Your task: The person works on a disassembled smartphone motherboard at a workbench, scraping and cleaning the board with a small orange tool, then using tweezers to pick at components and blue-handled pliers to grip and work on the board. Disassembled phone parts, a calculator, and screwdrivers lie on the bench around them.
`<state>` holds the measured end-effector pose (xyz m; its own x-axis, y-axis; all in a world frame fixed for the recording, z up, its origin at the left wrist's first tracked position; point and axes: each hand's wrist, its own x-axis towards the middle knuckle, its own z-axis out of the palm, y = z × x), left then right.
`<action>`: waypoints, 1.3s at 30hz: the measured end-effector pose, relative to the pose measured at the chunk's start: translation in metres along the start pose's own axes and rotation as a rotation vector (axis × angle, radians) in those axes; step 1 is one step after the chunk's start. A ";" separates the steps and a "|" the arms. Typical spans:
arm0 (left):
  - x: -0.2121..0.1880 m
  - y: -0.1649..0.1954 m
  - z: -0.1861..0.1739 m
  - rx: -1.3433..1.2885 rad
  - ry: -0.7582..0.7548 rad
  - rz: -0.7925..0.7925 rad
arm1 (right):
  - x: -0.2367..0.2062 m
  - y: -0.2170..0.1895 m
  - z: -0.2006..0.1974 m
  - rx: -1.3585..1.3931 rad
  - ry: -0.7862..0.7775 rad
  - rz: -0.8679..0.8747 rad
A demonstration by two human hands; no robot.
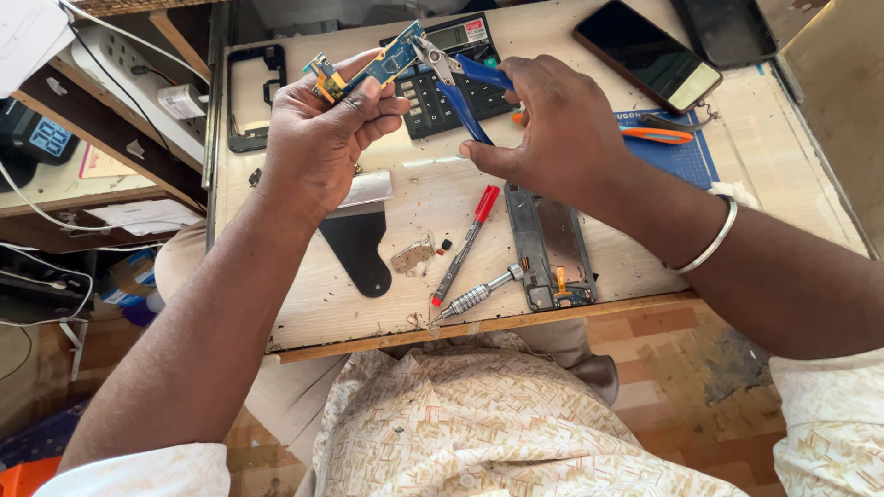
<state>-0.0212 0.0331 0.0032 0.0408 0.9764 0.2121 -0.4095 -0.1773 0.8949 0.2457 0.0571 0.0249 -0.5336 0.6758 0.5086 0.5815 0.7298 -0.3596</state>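
Note:
My left hand (318,138) holds a small blue circuit board (379,66) up over the wooden worktable (645,276). My right hand (562,124) grips blue-handled cutting pliers (460,78), whose metal jaws touch the board's right end. Both hands hover above a black calculator (442,87) at the back of the table. A silver bangle (714,241) circles my right wrist.
On the table lie a red-capped pen-type screwdriver (465,247), a metal screwdriver (479,294), a dismantled phone frame (551,248), a black plastic opening tool (359,248), another phone frame (253,97), a smartphone (647,55), orange-handled tweezers (656,134) on a blue mat (686,158).

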 end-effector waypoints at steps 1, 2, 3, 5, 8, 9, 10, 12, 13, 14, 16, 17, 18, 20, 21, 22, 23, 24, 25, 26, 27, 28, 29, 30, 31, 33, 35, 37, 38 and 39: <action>0.000 0.000 0.000 -0.001 -0.005 0.003 | 0.000 0.000 0.000 -0.006 0.007 -0.013; -0.001 0.000 0.000 0.007 -0.006 0.007 | 0.000 0.001 0.001 -0.013 0.014 -0.026; -0.001 -0.001 0.000 0.014 -0.006 0.010 | 0.000 0.001 0.001 -0.019 0.021 -0.039; -0.001 -0.001 0.000 0.022 -0.009 0.014 | 0.000 0.003 0.001 -0.027 -0.039 0.030; 0.000 0.000 0.000 0.020 -0.010 0.015 | 0.000 0.004 0.002 -0.035 -0.045 0.022; 0.000 0.000 0.000 0.016 -0.007 0.013 | -0.001 0.004 0.002 -0.036 -0.033 0.001; 0.000 0.000 0.000 0.012 -0.004 0.010 | -0.001 0.004 0.002 -0.031 -0.023 -0.009; 0.000 -0.001 0.000 0.012 0.000 0.004 | -0.001 0.004 0.002 -0.022 -0.001 -0.031; 0.000 -0.001 0.000 0.012 0.003 0.001 | -0.001 0.004 0.002 -0.019 -0.003 -0.024; 0.000 -0.001 0.000 0.011 -0.002 0.005 | -0.001 0.004 0.002 -0.016 -0.005 -0.018; 0.000 -0.001 0.000 0.007 -0.012 0.011 | -0.001 0.003 0.003 -0.015 -0.008 -0.010; 0.000 -0.001 0.000 0.007 -0.012 0.012 | -0.001 0.003 0.003 -0.018 -0.008 -0.007; 0.000 -0.001 0.000 0.008 -0.012 0.012 | -0.001 0.003 0.003 -0.022 -0.008 -0.004; 0.000 -0.001 0.000 0.010 -0.011 0.011 | -0.001 0.003 0.003 -0.030 -0.009 0.001; 0.000 -0.001 0.000 0.012 -0.010 0.011 | -0.001 0.003 0.003 -0.033 -0.010 0.003; 0.000 -0.001 0.000 0.014 -0.009 0.011 | -0.001 0.003 0.003 -0.029 -0.009 0.005; 0.000 -0.001 0.000 0.015 -0.008 0.013 | -0.001 0.003 0.003 -0.025 -0.008 0.006; 0.000 -0.001 0.000 0.015 -0.008 0.015 | -0.001 0.004 0.004 -0.020 -0.008 0.008; 0.000 -0.001 0.000 0.016 -0.008 0.017 | -0.002 0.003 0.003 -0.019 -0.005 0.006; 0.000 -0.001 0.000 0.021 -0.005 0.015 | -0.002 0.004 0.004 -0.017 -0.002 0.004; 0.000 -0.001 0.000 0.026 -0.001 0.014 | -0.002 0.004 0.003 -0.015 0.001 0.003; 0.000 -0.001 0.000 0.030 0.003 0.013 | -0.002 0.004 0.003 -0.013 0.001 0.004; 0.000 -0.001 0.000 0.027 0.003 0.015 | -0.002 0.004 0.004 -0.009 0.001 0.006; 0.000 -0.001 0.000 0.023 0.002 0.017 | -0.002 0.004 0.004 -0.006 0.001 0.007; 0.000 -0.001 0.000 0.019 0.002 0.019 | -0.002 0.004 0.004 -0.004 0.005 0.009; -0.001 -0.001 0.000 0.017 -0.005 0.024 | -0.002 0.004 0.004 0.001 0.011 0.014; -0.001 -0.001 -0.001 0.017 -0.010 0.027 | -0.002 0.004 0.005 0.003 0.011 0.020; -0.001 -0.001 -0.001 0.019 -0.009 0.026 | -0.002 0.004 0.005 0.002 0.011 0.024; -0.001 -0.001 -0.001 0.019 -0.011 0.027 | -0.002 0.004 0.005 -0.001 0.010 0.025; -0.001 -0.001 -0.001 0.019 -0.012 0.028 | -0.002 0.003 0.005 -0.004 0.010 0.026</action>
<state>-0.0219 0.0324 0.0020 0.0412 0.9695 0.2416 -0.3931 -0.2066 0.8960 0.2454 0.0590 0.0188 -0.5123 0.6934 0.5068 0.5975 0.7116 -0.3697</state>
